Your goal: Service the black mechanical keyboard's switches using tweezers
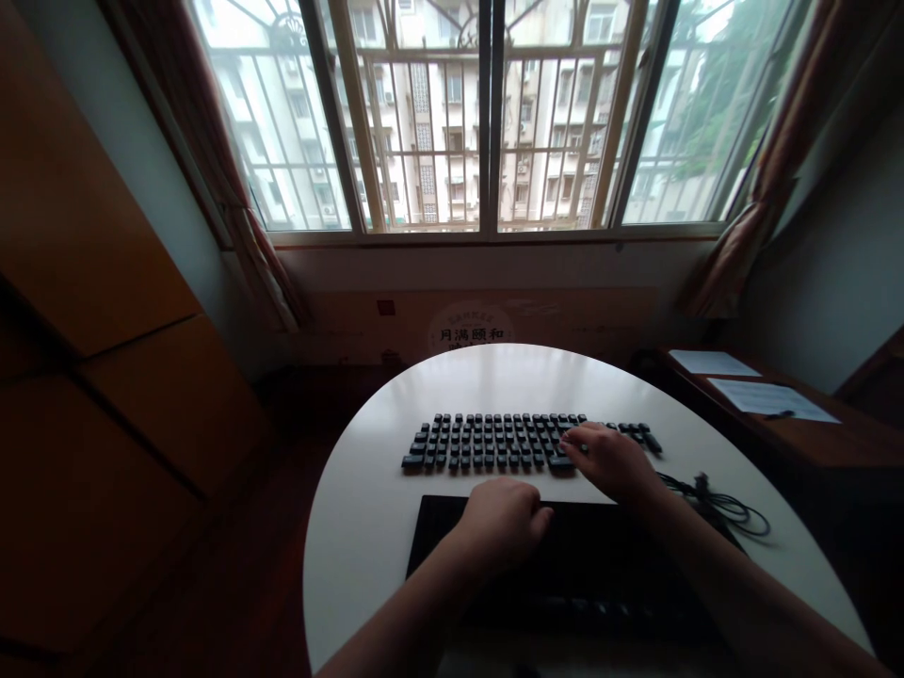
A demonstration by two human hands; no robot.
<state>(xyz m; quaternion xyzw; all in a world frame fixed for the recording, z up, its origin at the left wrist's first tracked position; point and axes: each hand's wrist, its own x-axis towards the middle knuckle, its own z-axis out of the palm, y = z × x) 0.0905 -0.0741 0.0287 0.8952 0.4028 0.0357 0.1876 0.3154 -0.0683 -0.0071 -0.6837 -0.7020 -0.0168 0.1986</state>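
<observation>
We see five rows of black keycaps [499,449] on one white table [357,527], our right hand [611,458] at them, our left hand [503,510] curled over one black board [593,556]; whether either grips anything, we cannot tell. Room separates rows from far edge; one cable [702,484] lies right, two sheets [766,399] beyond.

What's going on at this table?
Someone has rows of loose black keycaps laid out on a round white table. The right hand is at the right part of the rows, its fingertips by the keycaps. The left hand is curled over a dark flat panel on the near side of the rows. Can't tell whether either hand grips anything. A coiled cable lies off to the right.
</observation>
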